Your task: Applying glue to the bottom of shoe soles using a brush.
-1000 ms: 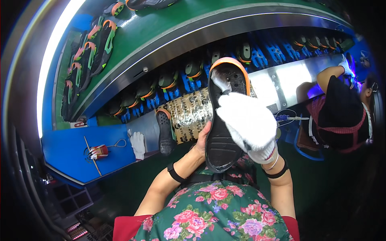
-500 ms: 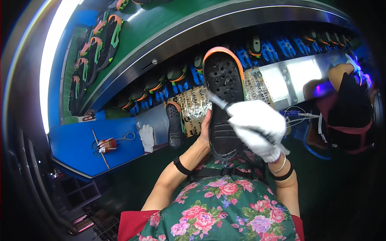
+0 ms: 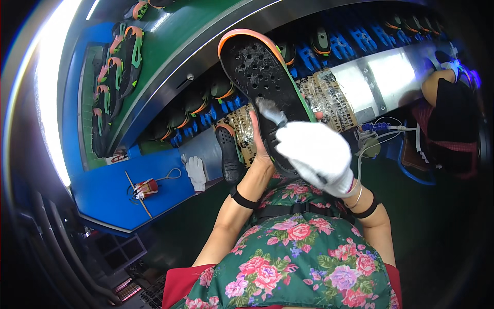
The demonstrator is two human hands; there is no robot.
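Head view – only one cam, so all from here. Black shoe sole (image 3: 260, 77) w/ orange rim is held up in front of the chest, tread side toward the camera, long axis running from the upper left (toe end, orange edge) down to the lower right, where it disappears behind the gloved hand.

Left hand (image 3: 260, 147) is bare, under and behind the sole at its lower left edge; palm and thumb press against that edge, so the fingers are closed on the sole, though most of them are hidden behind it.

Right hand (image 3: 319, 154) wears a white glove and sits over the sole's lower end, in front of it. Its fingers are curled shut round a small brush-like tool (image 3: 271, 112), whose pale tip lies on the tread at about mid-length, pointing up-left along the sole's long axis. So the untouched length of tread lies up and left of the right fingers – right hand is the nearer one to it; left only supports.

Beyond: blue table (image 3: 118, 190) w/ a spare white glove (image 3: 196, 172), another black sole (image 3: 228, 154) standing just beside the left hand, and a green conveyor (image 3: 170, 46) carrying more soles. Another person (image 3: 447, 118) sits at far right, well apart.
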